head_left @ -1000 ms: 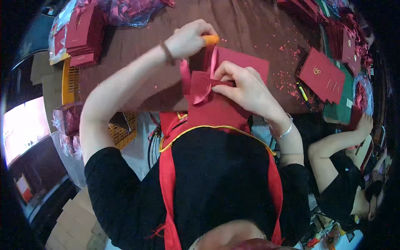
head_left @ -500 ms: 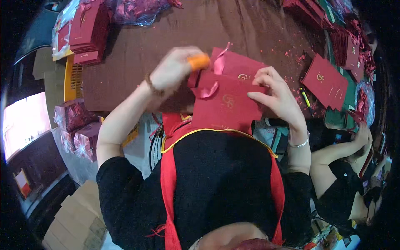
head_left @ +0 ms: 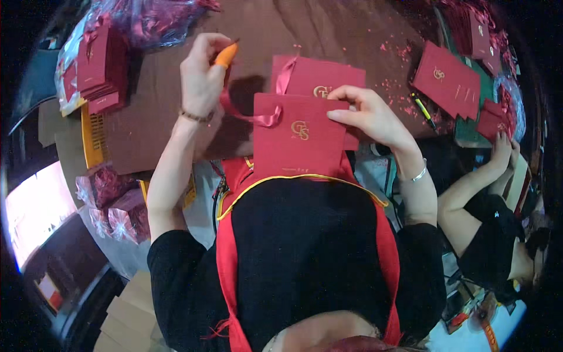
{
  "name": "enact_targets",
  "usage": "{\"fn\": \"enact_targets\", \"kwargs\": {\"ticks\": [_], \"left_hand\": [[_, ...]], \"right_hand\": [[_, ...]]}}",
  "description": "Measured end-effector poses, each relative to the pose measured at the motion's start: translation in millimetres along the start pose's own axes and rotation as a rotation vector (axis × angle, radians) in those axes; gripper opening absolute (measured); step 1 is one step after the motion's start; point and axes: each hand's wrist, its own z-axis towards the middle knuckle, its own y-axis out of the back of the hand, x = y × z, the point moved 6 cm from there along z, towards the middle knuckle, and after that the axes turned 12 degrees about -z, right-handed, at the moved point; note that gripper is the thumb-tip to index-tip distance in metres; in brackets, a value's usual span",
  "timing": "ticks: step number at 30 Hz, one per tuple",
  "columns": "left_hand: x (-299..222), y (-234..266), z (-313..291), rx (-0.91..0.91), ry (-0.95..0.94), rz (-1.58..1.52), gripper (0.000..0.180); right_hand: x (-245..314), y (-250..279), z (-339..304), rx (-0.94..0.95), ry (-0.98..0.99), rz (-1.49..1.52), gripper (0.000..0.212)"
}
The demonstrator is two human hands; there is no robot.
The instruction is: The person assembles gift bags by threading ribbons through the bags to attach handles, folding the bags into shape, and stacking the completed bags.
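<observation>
My left hand (head_left: 199,82) is raised to the left over the table, fingers closed around a small orange-handled tool (head_left: 226,56) with a thin dark tip. A pink-red satin ribbon (head_left: 237,112) stretches from near this hand to the upper left part of a flat red paper gift bag (head_left: 296,152) with a gold emblem. My right hand (head_left: 372,117) pinches that bag at its upper right edge, thumb on the front. Its lower edge rests against my apron. Behind it lies another red gift bag (head_left: 346,76), with a ribbon at its left side.
Stacked red bags stand at the far left (head_left: 102,64). More red bags (head_left: 448,82) lie to the right, beside a yellow-black pen (head_left: 423,111). Red scraps dot the brown tablecloth (head_left: 352,29). At the right edge, a co-worker's hand (head_left: 501,149) touches a red bag.
My left hand has moved up and left, away from the bag, and the ribbon now stretches out after it. My right hand keeps its hold, with the bag slightly further left in view.
</observation>
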Motion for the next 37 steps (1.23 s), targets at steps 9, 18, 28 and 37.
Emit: {"fn": "enact_targets", "kwargs": {"ticks": [9, 18, 28, 37], "left_hand": [[-54, -89, -69, 0.514, -0.396, 0.422, 0.012], [-51, -97, -75, 0.550, -0.304, 0.405, 0.009], [-51, -96, -71, 0.539, -0.248, 0.395, 0.007], [-55, -102, -83, 0.492, -0.363, 0.575, 0.015]], "right_hand": [[11, -2, -2, -0.071, 0.014, -0.017, 0.027], [6, -6, -1, -0.114, 0.079, 0.047, 0.029], [13, -11, -7, -0.213, 0.154, -0.029, 0.027], [14, -16, -9, -0.249, 0.138, -0.084, 0.027]]}}
